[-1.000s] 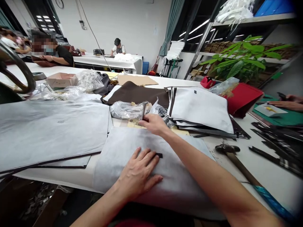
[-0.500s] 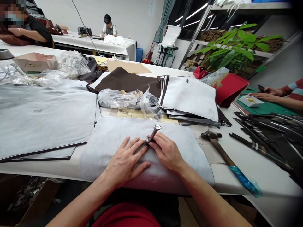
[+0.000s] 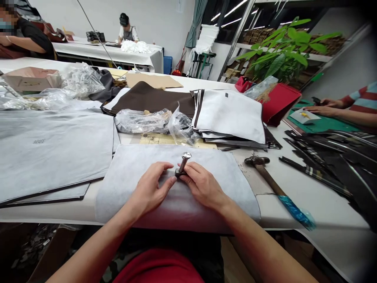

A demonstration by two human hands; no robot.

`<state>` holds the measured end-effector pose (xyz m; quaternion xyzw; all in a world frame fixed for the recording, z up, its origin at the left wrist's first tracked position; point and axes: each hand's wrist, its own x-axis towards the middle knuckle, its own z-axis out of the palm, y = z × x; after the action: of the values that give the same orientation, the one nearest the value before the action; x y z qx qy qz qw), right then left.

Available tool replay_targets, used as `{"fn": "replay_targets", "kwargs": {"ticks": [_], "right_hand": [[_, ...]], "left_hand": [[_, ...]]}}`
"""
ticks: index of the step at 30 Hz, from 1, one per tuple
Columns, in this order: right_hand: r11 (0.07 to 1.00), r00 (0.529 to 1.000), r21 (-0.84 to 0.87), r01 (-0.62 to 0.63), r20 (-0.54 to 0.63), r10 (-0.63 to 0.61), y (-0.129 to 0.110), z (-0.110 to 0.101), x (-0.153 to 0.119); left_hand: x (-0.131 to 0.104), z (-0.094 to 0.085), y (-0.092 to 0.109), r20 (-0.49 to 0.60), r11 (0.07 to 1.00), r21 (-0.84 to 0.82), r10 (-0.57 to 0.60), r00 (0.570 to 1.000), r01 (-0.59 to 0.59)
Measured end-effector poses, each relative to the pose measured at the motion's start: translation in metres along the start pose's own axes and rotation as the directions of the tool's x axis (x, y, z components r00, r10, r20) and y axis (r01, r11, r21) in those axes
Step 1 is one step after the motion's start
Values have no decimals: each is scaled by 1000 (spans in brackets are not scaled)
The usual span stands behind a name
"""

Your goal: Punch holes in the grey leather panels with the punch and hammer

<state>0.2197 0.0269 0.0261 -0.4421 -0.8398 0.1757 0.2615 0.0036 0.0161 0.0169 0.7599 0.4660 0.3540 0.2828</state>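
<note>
A metal punch (image 3: 183,162) with a shiny round top and a dark block-like base stands on a pale grey sheet (image 3: 129,157) at the table's front edge. My right hand (image 3: 204,184) has its thumb and fingers closed around the punch's lower part. On the other side, my left hand (image 3: 153,184) is curved with thumb and fingers apart, its thumb tip close to the base. Whether that thumb touches the base is too small to tell. To the right lies a hammer (image 3: 269,179) with blue plastic wrapped round its handle end.
Large grey sheets (image 3: 55,149) lie at left. Behind are crumpled plastic bags (image 3: 144,121), brown material (image 3: 153,98) and a white-topped stack (image 3: 232,114). Dark strips (image 3: 332,169) lie at right. A person's hands (image 3: 324,108) are over a green mat (image 3: 338,122); two more people sit farther back.
My left hand has lifted from lying spread on the sheet and curled beside the punch. The punch stands more upright in my right hand. The whole view has shifted slightly.
</note>
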Motion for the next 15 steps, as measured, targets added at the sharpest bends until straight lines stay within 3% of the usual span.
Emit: {"fn": "replay_targets", "kwargs": {"ticks": [2, 4, 6, 8, 9, 10, 12, 15], "right_hand": [[996, 995, -44, -80, -66, 77, 15, -21, -12], [934, 936, -201, -295, -257, 241, 42, -47, -39], [715, 789, -383, -585, -471, 394, 74, -73, -75], [457, 652, -464, -759, -536, 537, 100, -93, -113], [374, 601, -475, -796, -552, 579, 108, -100, -128], [355, 571, -456, -816, -541, 618, 111, -108, -139], [449, 565, -344, -825, -485, 667, 103, -122, -149], [660, 646, -153, -736, -449, 617, 68, -143, -139]], "left_hand": [[14, -1, 2, 40, 999, -21, 28, 999, -27], [25, 0, 4, 104, 996, -6, 85, 991, -85], [32, 1, 4, 162, 990, 33, 128, 979, -135], [34, 3, 3, 182, 982, 82, 155, 971, -172], [34, 4, 3, 180, 977, 104, 166, 970, -186], [33, 5, 2, 175, 973, 126, 172, 969, -196], [30, 6, 2, 156, 965, 162, 183, 971, -208], [26, 6, 2, 147, 957, 187, 197, 969, -222]]}}
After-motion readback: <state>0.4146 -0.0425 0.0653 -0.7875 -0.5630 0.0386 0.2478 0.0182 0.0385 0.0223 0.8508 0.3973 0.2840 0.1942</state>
